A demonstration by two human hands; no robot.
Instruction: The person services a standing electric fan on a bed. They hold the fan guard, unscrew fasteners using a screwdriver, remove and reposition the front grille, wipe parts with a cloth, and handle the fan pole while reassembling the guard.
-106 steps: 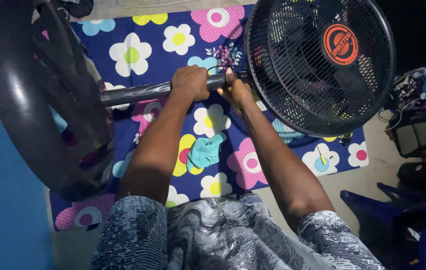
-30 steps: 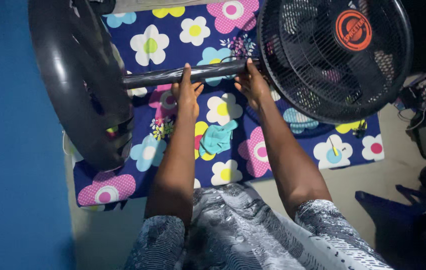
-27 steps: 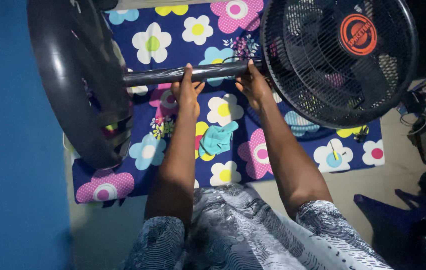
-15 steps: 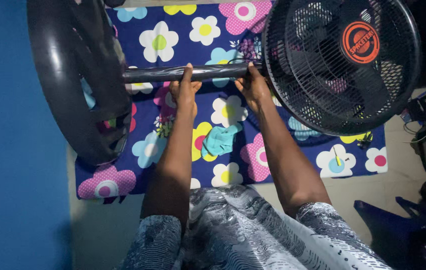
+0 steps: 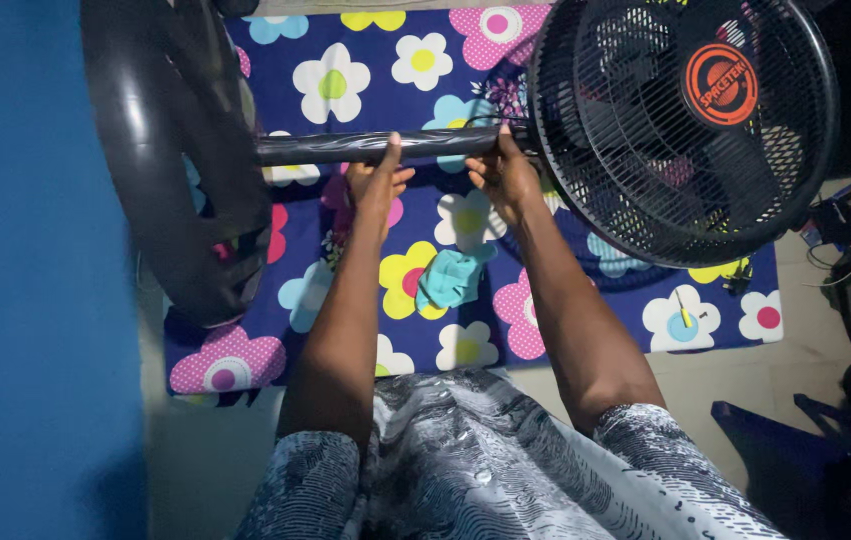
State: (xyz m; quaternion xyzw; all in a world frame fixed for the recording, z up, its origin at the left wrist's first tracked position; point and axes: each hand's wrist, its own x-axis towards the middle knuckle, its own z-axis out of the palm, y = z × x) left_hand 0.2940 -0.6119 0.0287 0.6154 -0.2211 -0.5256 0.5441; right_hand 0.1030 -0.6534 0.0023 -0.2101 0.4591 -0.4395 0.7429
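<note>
Across the middle of the head view, a dark fan pole (image 5: 376, 147) lies level, and both hands meet it from below. With the left hand (image 5: 374, 185), the thumb stands up against the near side of the pole while the fingers sit under it, so the grip is loose and part spread, touching the pole more than clamping it. With the right hand (image 5: 502, 178), the thumb and fingers curl around the pole just beside the fan head, a closed grip on the pole. The two hands are near each other, with a short bare stretch of pole between them.

At the right end of the pole sits the fan head (image 5: 686, 130), a round black wire cage with an orange disc (image 5: 720, 84) at its centre, facing the camera. At the left end is the round black base (image 5: 181, 160), seen tilted and edge-on.

Beneath the fan lies a blue mat with large coloured flowers (image 5: 336, 85), spread on the floor. On the mat, below the hands, rests a crumpled teal cloth (image 5: 451, 280). A small yellow-handled tool (image 5: 684, 315) lies on the mat further right.
</note>
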